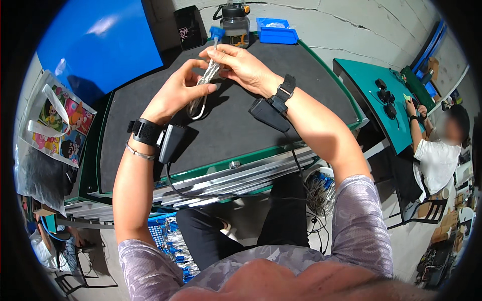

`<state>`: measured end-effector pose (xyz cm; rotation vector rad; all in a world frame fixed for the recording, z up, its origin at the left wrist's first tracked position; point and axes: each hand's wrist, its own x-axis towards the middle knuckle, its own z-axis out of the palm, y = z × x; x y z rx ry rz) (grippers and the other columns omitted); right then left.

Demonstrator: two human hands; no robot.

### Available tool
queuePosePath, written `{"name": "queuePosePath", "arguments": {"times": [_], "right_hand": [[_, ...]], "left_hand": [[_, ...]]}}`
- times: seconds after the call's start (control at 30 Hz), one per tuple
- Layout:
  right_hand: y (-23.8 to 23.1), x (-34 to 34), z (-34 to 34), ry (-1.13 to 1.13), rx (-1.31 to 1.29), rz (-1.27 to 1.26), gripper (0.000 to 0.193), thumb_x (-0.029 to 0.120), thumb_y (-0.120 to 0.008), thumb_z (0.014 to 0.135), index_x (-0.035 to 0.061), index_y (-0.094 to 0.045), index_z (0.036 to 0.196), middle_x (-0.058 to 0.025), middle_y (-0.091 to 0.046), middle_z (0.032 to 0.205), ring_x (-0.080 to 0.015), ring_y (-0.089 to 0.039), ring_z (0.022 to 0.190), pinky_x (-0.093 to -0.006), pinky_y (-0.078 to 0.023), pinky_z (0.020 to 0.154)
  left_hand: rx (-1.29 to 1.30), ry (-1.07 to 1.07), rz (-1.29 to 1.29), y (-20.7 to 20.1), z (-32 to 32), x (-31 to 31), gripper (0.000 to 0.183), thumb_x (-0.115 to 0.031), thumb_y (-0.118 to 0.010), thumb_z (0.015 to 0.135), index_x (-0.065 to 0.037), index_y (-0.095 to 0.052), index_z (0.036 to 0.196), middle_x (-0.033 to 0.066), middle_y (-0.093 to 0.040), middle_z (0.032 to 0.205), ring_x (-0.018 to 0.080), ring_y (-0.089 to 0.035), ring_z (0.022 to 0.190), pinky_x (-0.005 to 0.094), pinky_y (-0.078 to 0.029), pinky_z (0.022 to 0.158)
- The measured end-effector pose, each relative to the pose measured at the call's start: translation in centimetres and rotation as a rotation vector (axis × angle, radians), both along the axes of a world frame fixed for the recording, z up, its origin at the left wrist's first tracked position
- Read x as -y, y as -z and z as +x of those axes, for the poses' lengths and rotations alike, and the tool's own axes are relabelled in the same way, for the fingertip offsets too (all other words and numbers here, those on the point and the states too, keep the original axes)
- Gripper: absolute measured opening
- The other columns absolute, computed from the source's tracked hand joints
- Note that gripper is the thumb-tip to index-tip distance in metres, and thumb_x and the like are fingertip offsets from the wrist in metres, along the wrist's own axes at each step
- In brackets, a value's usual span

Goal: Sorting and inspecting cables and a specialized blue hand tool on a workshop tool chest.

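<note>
A bundled grey-white cable (203, 80) with a blue plug (217, 34) at its upper end is held above the dark table mat (221, 143). My right hand (246, 69) grips the bundle close below the plug, fingers curled round it. Lower on the cable, my left hand (173, 93) has its thumb and fingers bent about the loops. A loop of the cable hangs beneath the left fingers. Each wrist wears a black strap with a black box on a lead. Part of the cable is hidden by my fingers.
At the back stand a phone (190, 27), a clear bottle (235, 25) and a blue box (277, 35). A blue panel (100, 42) and a printed bag (57, 120) are left. Below are baskets of cables (178, 246). A person (437, 155) works at the green table (371, 95).
</note>
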<state>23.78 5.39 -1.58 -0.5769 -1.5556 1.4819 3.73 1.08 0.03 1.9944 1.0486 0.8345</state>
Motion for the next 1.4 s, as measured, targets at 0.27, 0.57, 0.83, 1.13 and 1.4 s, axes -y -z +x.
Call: {"name": "queuePosePath", "arguments": {"times": [0.27, 0.57, 0.83, 1.13, 1.4], "right_hand": [[-1.0, -0.9, 1.3, 0.102, -0.233, 0.164, 0.021, 0.020, -0.059, 0.098, 0.0080, -0.065, 0.114, 0.0018, -0.056, 0.098, -0.0076, -0.054, 0.094, -0.0278, -0.047, 0.088], [-0.7, -2.3, 1.8, 0.139, -0.366, 0.145, 0.022, 0.016, -0.054, 0.100, 0.0073, -0.060, 0.120, -0.0015, -0.057, 0.109, -0.0086, -0.055, 0.095, -0.0300, -0.048, 0.087], [-0.7, -2.1, 1.5, 0.107, -0.335, 0.167, 0.027, 0.014, -0.055, 0.099, 0.0060, -0.057, 0.125, -0.0020, -0.057, 0.112, -0.0103, -0.056, 0.100, -0.0308, -0.048, 0.091], [-0.9, -2.2, 2.0, -0.014, -0.217, 0.214, 0.042, 0.008, -0.059, 0.094, 0.0048, -0.049, 0.135, -0.0028, -0.056, 0.121, -0.0137, -0.056, 0.110, -0.0342, -0.043, 0.104], [-0.5, -2.1, 1.4, 0.050, -0.216, 0.200, 0.036, 0.001, -0.059, 0.093, 0.0044, -0.056, 0.128, -0.0025, -0.060, 0.111, -0.0095, -0.058, 0.101, -0.0251, -0.048, 0.095]], "left_hand": [[0.098, 0.159, -0.074, 0.2, 0.0, -0.4, 0.068, -0.020, -0.078, 0.083, 0.000, -0.043, 0.138, 0.0046, -0.060, 0.113, 0.0124, -0.058, 0.102, 0.0289, -0.046, 0.093], [0.217, 0.190, -0.207, -0.1, -0.1, 0.1, 0.064, -0.027, -0.068, 0.091, -0.004, -0.039, 0.144, 0.0068, -0.060, 0.122, 0.0157, -0.060, 0.108, 0.0297, -0.049, 0.091], [0.270, 0.051, -0.443, 0.5, -0.6, -0.7, 0.039, -0.033, -0.051, 0.100, -0.004, -0.052, 0.126, 0.0083, -0.067, 0.105, 0.0108, -0.064, 0.080, 0.0238, -0.052, 0.072], [0.300, -0.056, -0.314, 1.8, -1.3, -2.2, 0.034, -0.024, -0.065, 0.093, -0.004, -0.059, 0.119, -0.0017, -0.061, 0.094, 0.0054, -0.056, 0.078, 0.0190, -0.046, 0.073], [0.286, -0.280, -0.026, 1.6, -1.5, -2.6, 0.034, -0.019, -0.069, 0.090, -0.008, -0.062, 0.121, -0.0001, -0.063, 0.093, 0.0069, -0.061, 0.075, 0.0212, -0.048, 0.067]]}}
